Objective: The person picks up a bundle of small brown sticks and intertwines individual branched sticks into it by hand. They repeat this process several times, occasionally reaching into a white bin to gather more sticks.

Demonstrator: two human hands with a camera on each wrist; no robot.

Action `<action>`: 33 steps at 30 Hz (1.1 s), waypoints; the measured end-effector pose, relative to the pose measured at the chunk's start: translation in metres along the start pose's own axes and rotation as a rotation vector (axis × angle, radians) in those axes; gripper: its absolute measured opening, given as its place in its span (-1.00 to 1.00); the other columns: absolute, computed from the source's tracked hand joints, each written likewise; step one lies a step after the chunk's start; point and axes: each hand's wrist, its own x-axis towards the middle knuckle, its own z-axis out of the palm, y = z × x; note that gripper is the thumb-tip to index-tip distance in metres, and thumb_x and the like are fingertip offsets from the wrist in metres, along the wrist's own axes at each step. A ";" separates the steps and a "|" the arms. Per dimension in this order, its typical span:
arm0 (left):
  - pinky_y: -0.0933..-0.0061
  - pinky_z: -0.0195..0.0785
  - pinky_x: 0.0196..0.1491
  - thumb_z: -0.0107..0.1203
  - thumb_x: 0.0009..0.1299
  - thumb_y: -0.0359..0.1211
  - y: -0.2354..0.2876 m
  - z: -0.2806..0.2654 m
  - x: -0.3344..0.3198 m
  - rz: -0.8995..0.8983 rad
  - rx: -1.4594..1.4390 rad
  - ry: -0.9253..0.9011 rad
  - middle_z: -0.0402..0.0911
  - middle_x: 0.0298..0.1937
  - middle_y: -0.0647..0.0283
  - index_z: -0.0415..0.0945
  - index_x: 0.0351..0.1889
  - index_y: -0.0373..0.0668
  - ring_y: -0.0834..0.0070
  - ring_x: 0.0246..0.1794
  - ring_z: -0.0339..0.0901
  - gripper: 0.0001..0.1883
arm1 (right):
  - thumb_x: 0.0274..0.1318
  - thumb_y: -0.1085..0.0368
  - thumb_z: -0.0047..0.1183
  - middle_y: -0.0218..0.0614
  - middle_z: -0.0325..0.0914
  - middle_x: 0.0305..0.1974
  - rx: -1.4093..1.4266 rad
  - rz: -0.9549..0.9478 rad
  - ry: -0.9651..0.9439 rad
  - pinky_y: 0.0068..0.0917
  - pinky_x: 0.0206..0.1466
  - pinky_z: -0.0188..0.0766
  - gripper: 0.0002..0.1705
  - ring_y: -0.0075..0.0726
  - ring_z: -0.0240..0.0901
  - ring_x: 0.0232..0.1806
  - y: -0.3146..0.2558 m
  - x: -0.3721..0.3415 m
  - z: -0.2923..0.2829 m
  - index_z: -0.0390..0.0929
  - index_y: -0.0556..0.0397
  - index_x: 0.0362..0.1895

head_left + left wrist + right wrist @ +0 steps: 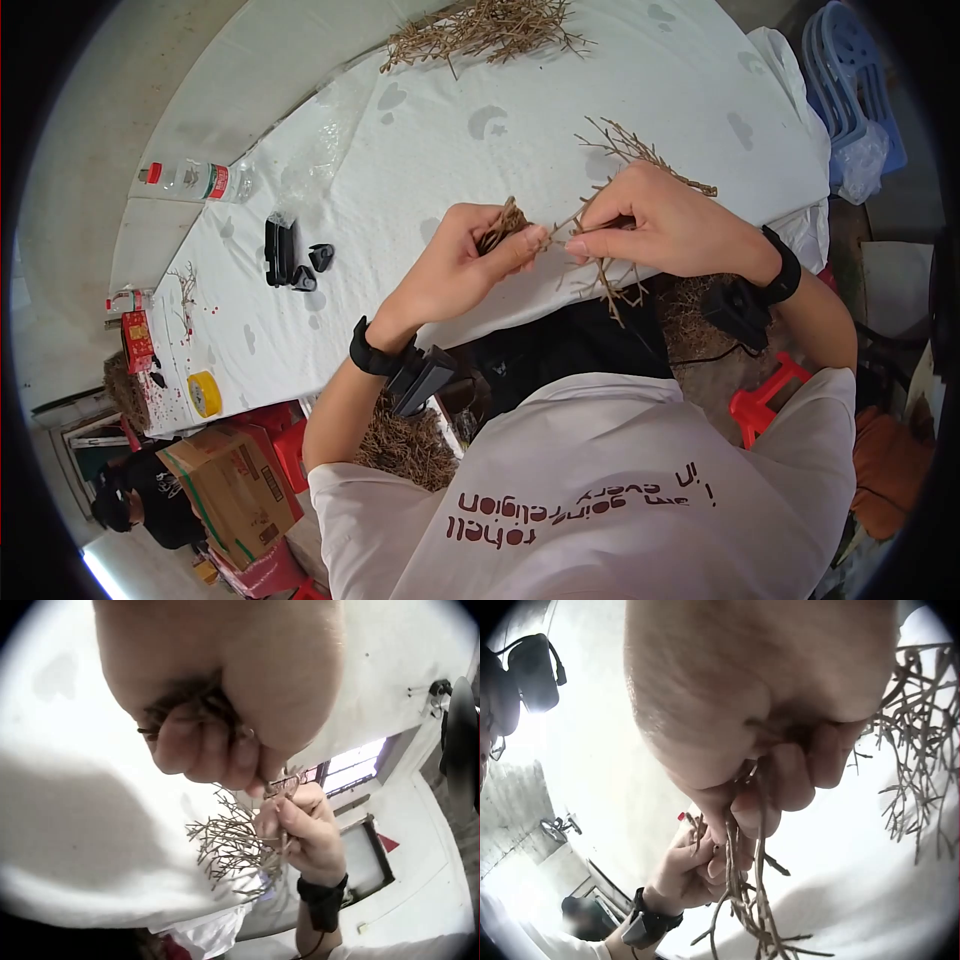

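Observation:
Above the table's near edge, my left hand [455, 268] holds a small bundle of short brown twigs [506, 226] in its curled fingers. Its thumb and fingertips meet at the end facing the other hand. Close beside it, my right hand [665, 222] pinches thin, branching dry twigs [739, 892] between thumb and forefinger. Forked ends [612, 288] hang below that hand. More branching twigs [650, 155] show past its knuckles, also in the right wrist view at the right side. The curled fingers partly hide the bundle in the left wrist view.
A heap of twigs [485, 35] lies at the table's far side. To the left are a plastic bottle [205, 181], a black case [280, 252] and yellow tape [205, 394]. A carton [235, 490], a red stool [765, 400] and more twigs [405, 448] are below table level.

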 end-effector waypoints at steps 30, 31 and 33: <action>0.57 -0.05 -0.57 0.44 0.27 -0.39 -0.014 -0.039 -0.051 0.266 -0.055 0.006 0.23 -0.63 0.46 0.29 -0.62 -0.14 0.71 -0.62 0.15 -0.56 | 0.42 0.16 0.09 -0.55 0.45 -0.61 0.291 0.108 0.301 -0.71 -0.52 0.19 -0.64 -0.75 0.24 -0.61 0.010 0.011 -0.026 0.71 0.17 -0.33; 0.57 -0.05 -0.57 0.44 0.27 -0.39 -0.009 -0.034 -0.050 0.268 -0.055 0.006 0.23 -0.63 0.46 0.29 -0.62 -0.14 0.71 -0.62 0.15 -0.56 | 0.42 0.15 0.09 -0.54 0.46 -0.61 0.291 0.116 0.285 -0.71 -0.53 0.19 -0.64 -0.75 0.25 -0.61 0.009 0.012 -0.023 0.71 0.17 -0.33; 0.57 -0.04 -0.56 0.49 0.18 -0.42 0.008 -0.020 -0.054 0.286 0.222 0.193 0.24 -0.64 0.42 0.29 -0.62 -0.15 0.66 -0.61 0.15 -0.55 | 0.43 0.15 0.10 -0.54 0.46 -0.61 0.295 0.123 0.269 -0.70 -0.54 0.19 -0.63 -0.75 0.25 -0.62 0.009 0.014 -0.019 0.71 0.18 -0.32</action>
